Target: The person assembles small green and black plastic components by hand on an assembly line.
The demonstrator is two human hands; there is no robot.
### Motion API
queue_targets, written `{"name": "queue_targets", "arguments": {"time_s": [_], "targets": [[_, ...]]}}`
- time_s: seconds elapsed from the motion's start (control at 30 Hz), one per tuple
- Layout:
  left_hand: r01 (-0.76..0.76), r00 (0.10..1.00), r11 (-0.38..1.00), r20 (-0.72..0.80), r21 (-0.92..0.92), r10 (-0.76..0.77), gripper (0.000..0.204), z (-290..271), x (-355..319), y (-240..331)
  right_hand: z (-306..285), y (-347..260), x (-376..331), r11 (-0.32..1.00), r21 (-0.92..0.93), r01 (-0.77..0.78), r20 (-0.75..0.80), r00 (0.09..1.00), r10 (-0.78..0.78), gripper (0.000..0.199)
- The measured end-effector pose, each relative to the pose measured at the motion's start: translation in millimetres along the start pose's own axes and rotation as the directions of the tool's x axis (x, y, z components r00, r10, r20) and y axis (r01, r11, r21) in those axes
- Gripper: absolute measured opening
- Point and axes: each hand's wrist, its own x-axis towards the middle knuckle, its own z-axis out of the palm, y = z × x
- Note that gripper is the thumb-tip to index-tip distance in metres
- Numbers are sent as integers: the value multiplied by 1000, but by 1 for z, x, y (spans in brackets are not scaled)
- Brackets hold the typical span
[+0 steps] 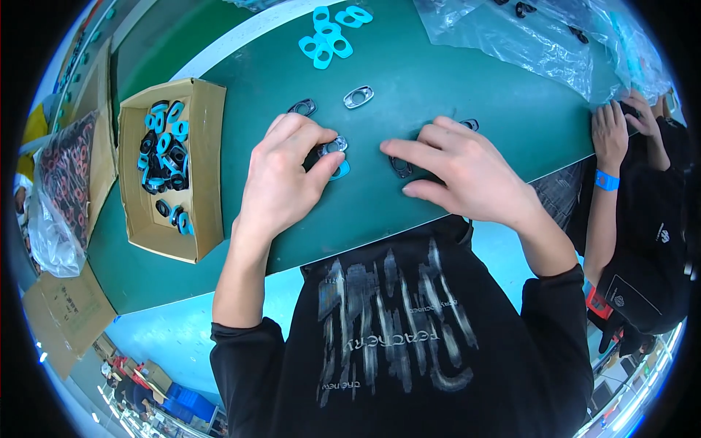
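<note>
My left hand point(281, 171) pinches a small glossy dark oval ring piece point(334, 144) between thumb and index finger. A turquoise oval ring point(341, 170) shows at its lower edge, by the thumb. To the right, my right hand point(464, 168) hovers low with thumb and index finger apart. A black oval ring piece point(400, 167) lies on the table between those fingers. Another dark ring piece point(471, 124) is partly hidden behind the right knuckles. Beyond my hands lie a silver-rimmed oval ring piece point(358, 97) and a dark one point(302, 108).
Several loose turquoise rings point(323, 48) lie at the far side of the green table point(394, 66). On the left, a cardboard box point(208, 168) holds black and turquoise pieces, beside a clear bag of red-and-black parts point(69, 175). Plastic sheeting point(511, 44) and a co-worker's hands point(610, 131) are at right.
</note>
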Motion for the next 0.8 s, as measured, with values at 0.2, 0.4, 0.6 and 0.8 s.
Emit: {"name": "queue_targets", "arguments": {"time_s": [0.2,0.4,0.6,0.8], "targets": [[5,1000,1000,15,18,-5,21,-5,-1,-1,3,8,0,1000,17,27,25,999,-27,40],[-23,999,1000,-23,15,23,21,-1,5,-2,4,-1,8,994,-78,-78,47,996,81,35],[-21,996,999,-90,39,24,22,-1,6,-5,5,1,9,999,-40,-30,-12,999,29,34],[-46,995,999,-93,0,46,24,-4,3,-9,4,3,10,1000,17,-14,-23,1000,15,36]]}}
